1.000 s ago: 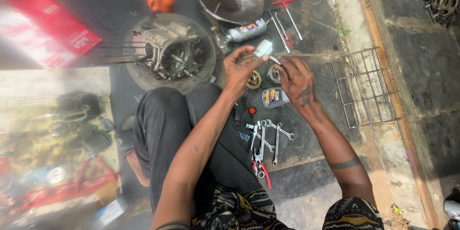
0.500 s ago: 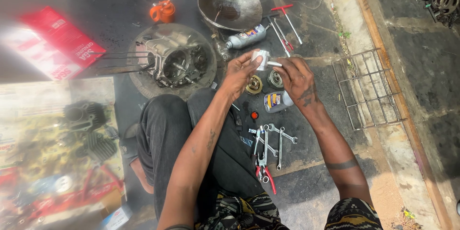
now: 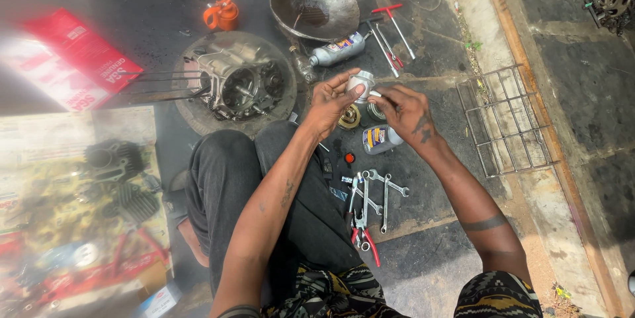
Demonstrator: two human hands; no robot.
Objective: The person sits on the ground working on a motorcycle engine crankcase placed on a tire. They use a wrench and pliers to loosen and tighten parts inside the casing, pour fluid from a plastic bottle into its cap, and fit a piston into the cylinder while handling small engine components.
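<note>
Piston cupped in left hand fingers, right hand fingers pinched at its lower edge, just above brass rings on floor: best kept steady, turned slowly, gripped lightly against slipping.

Orange oil can, red-handled pliers, silver spanners.

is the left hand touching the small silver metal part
Touching. The head view shows the left hand with its fingers wrapped round the silver metal part, lifted above the ground, while the right hand meets it from the other side.
</note>
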